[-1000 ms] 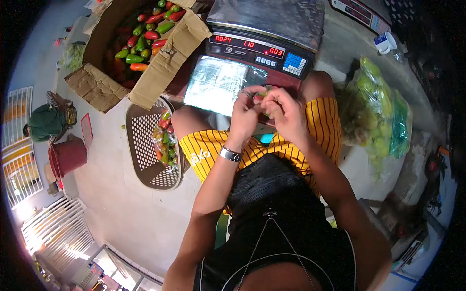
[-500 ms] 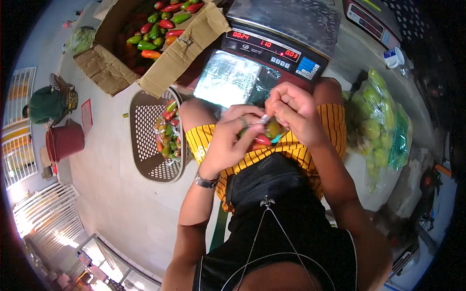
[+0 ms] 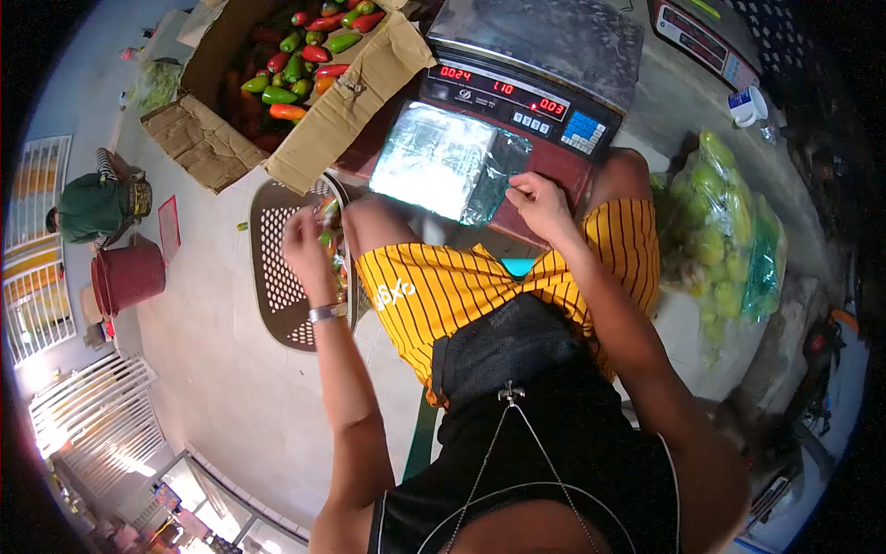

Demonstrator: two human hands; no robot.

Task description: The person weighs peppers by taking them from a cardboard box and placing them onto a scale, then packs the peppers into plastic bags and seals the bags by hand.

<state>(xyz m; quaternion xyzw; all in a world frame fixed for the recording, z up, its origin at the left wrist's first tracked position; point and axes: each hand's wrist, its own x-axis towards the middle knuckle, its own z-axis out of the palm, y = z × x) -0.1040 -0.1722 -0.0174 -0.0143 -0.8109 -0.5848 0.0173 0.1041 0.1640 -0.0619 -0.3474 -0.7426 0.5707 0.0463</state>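
My left hand (image 3: 309,247) is over the grey perforated basket (image 3: 268,286), its fingers loosely apart and slightly blurred, with nothing visible in them. Bagged red and green peppers (image 3: 329,226) lie in the basket beside it, partly hidden by the hand and the rim. At the right edge of a stack of clear plastic bags (image 3: 438,162), my right hand (image 3: 543,205) pinches a bag's edge between thumb and fingers. The stack lies in front of a digital scale (image 3: 517,97) with lit red numbers.
An open cardboard box (image 3: 346,88) of loose peppers (image 3: 300,69) stands at upper left. To the right are a bag of green produce (image 3: 715,240), a white mug (image 3: 748,108) and a second scale (image 3: 706,42). Far left, a person (image 3: 97,205) bends by a red bin (image 3: 129,272).
My hands have parted from the small pepper bag they held over my lap. The left has swung to the basket; the right has moved to the plastic bags. My lap no longer holds peppers.
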